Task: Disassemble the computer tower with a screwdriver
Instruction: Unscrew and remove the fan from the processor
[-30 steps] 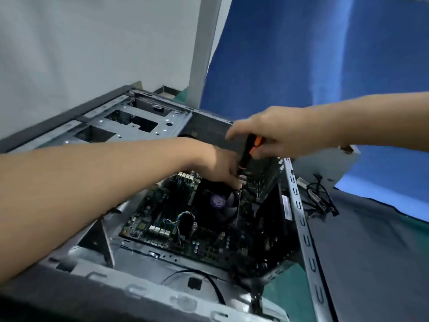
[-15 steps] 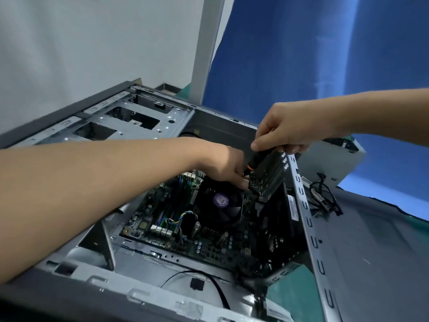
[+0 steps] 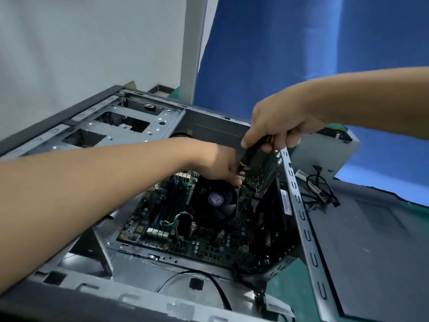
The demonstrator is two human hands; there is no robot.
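The computer tower (image 3: 299,205) lies on its side with its side open, showing the motherboard (image 3: 174,219) and the black CPU fan (image 3: 217,201). My left hand (image 3: 220,163) reaches into the case, and its fingertips pinch the near edge of a green expansion card (image 3: 260,180) that stands tilted by the rear wall. Just above the card, my right hand (image 3: 278,126) grips a black screwdriver (image 3: 251,152) with an orange ring. The tool slants down-left toward my left fingers. Its tip is hidden behind my left hand.
The metal drive cage (image 3: 120,126) fills the case's far left. A grey side panel (image 3: 371,240) lies to the right, with loose black cables (image 3: 320,189) at its far end. Green mat (image 3: 285,289) shows under the case. A white post (image 3: 192,54) and blue cloth (image 3: 301,43) stand behind.
My right hand shifted right toward the case's rear edge; the screwdriver now slants lower in its grip. My left hand stayed at the card's edge.
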